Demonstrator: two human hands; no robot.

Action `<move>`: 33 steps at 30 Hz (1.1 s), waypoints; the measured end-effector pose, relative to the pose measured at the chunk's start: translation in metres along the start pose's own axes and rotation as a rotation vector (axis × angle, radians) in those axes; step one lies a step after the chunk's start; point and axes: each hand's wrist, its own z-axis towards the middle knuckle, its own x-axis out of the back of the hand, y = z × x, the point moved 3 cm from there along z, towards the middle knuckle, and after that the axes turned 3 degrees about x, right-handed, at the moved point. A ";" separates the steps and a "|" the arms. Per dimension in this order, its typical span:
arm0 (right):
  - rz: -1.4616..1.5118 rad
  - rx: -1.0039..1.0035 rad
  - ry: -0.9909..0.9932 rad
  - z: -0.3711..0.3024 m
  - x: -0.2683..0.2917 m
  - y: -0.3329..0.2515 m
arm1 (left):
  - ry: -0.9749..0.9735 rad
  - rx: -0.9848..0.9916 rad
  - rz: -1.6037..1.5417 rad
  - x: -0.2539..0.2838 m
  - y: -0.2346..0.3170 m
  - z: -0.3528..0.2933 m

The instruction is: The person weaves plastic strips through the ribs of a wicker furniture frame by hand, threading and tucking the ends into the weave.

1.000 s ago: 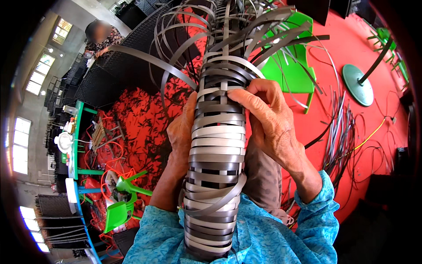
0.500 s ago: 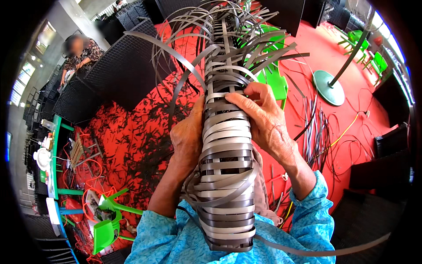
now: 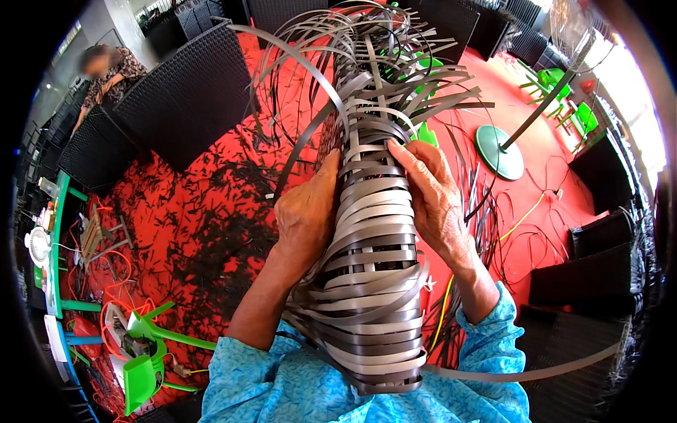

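Observation:
A long, narrow woven piece (image 3: 377, 222) of flat grey, pale and dark plastic strips runs away from my lap. Loose strip ends (image 3: 441, 92) fan out on both sides of its far part. My left hand (image 3: 307, 211) is closed along its left side, thumb up by the edge and the other fingers hidden. On the right edge, my right hand (image 3: 434, 190) presses its thumb near a pale crosswise strip, its bent fingers at the side. One grey strip (image 3: 310, 60) arches up to the far left; another strip (image 3: 543, 374) trails right across my sleeve.
Dark strip scraps (image 3: 226, 233) litter the red floor at left. Black woven panels (image 3: 180, 99) stand there, with a person (image 3: 113, 77) behind. A tipped green chair (image 3: 144, 366) lies at lower left. A fan stand's round base (image 3: 499, 151) and a yellow cable (image 3: 522, 220) are at right.
The view has swung, so the surroundings sit further left and the woven piece further right. My right thumb has shifted from the middle of the piece toward its right edge. My left hand keeps its place.

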 end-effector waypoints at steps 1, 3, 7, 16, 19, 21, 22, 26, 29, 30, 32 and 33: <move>-0.014 0.006 -0.012 0.000 0.001 0.000 | 0.005 -0.013 -0.003 0.000 0.000 0.001; -0.075 0.015 -0.028 0.001 0.006 0.000 | -0.019 -0.013 0.007 0.001 0.001 0.003; -0.046 -0.061 -0.067 0.003 0.015 0.004 | -0.047 -0.042 0.091 0.003 0.002 0.007; -0.222 0.064 -0.156 0.027 0.021 -0.014 | -0.017 -0.090 0.084 -0.005 -0.002 0.006; -0.254 0.142 -0.228 0.032 0.019 -0.017 | -0.025 -0.101 0.051 -0.005 0.000 0.000; -0.250 0.138 -0.233 0.032 0.019 -0.018 | 0.006 -0.090 -0.021 -0.008 0.001 0.000; -0.237 0.127 -0.227 0.032 0.020 -0.017 | 0.003 -0.080 -0.042 -0.008 0.001 -0.001; -0.156 0.039 -0.260 0.034 0.024 -0.013 | -0.032 -0.089 0.025 -0.006 0.001 0.000; -0.111 -0.022 -0.175 0.043 0.031 -0.015 | -0.013 -0.113 0.120 0.004 -0.009 0.005; -0.060 -0.020 -0.195 0.048 0.033 -0.018 | -0.007 -0.105 0.141 0.011 -0.014 0.007; 0.088 -0.206 -0.264 0.057 0.034 -0.023 | 0.042 -0.121 0.193 0.026 -0.023 0.014; 0.051 -0.150 -0.342 0.063 0.030 -0.029 | 0.106 -0.157 0.230 0.035 -0.026 0.017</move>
